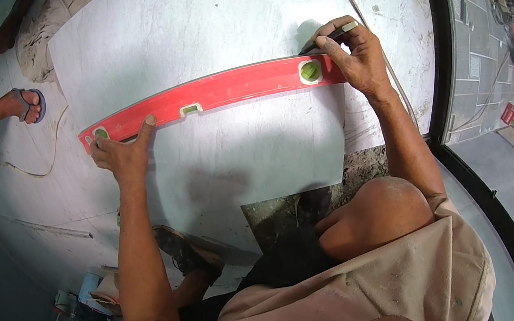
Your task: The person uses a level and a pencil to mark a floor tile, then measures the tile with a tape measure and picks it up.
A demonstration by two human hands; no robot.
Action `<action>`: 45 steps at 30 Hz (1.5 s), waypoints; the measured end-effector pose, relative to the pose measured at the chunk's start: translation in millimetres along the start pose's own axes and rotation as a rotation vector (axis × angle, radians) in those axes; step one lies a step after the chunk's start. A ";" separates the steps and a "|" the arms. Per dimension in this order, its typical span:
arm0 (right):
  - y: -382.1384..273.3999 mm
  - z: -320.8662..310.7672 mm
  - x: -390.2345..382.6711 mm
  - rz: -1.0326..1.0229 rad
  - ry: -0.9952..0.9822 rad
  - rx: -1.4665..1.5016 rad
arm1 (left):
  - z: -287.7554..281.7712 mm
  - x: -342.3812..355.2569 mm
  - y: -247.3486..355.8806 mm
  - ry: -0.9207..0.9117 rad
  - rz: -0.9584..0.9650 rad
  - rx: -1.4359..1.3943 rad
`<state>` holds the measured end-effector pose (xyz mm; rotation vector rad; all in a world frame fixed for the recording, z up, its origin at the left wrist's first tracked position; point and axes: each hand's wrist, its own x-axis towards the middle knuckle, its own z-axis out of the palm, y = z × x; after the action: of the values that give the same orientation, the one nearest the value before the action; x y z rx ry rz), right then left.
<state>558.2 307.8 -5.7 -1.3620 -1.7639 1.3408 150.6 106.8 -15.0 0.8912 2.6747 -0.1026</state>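
Spirit level [245, 84], red, green vials: laid across pale marbled slab [247, 142]. Left hand [125, 158]: thumb and fingers spread well apart, touching the level near its left end. Right hand [359, 60]: fingers closed around dark marker [336, 35], its tip by the level's far edge, near the right end.

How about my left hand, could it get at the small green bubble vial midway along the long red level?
Likely yes: your left hand rests on the red level, just left of that green vial, and nothing visible lies between them.
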 end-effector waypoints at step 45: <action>3.5 8.5 -6.7 0.066 0.102 0.153 | 4.1 4.4 -5.4 0.024 0.034 -0.023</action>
<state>554.7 298.4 -10.9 -1.3887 -1.5291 1.3852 145.2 104.4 -20.5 0.9363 2.6761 -0.0532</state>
